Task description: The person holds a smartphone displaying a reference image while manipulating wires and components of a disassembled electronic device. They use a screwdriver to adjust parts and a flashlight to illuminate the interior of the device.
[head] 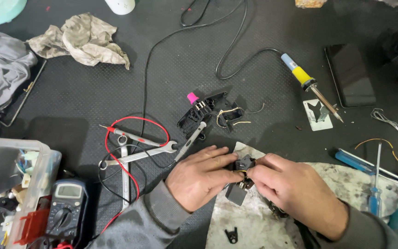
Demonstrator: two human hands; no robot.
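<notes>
Both hands meet low in the middle of the view over a stained white cloth (pixel 254 216). My left hand (pixel 199 177) and my right hand (pixel 295 193) together pinch a small dark plastic electrical part (pixel 243 164) with thin wires at it. A dark block (pixel 236 193) hangs just below the fingers. Beyond the hands lies an opened black plastic housing (pixel 206 113) with a pink cap and loose pale wires, and a small screwdriver (pixel 190 140) leans against it.
A yellow-and-blue soldering iron (pixel 310 86) rests on a small metal stand at right, near a dark phone (pixel 350 74). Wrenches (pixel 137 156), red and black probe leads and a multimeter (pixel 66 207) lie at left. Blue screwdrivers (pixel 374 184), a crumpled rag (pixel 81 39) and a parts box (pixel 33 184) surround the mat.
</notes>
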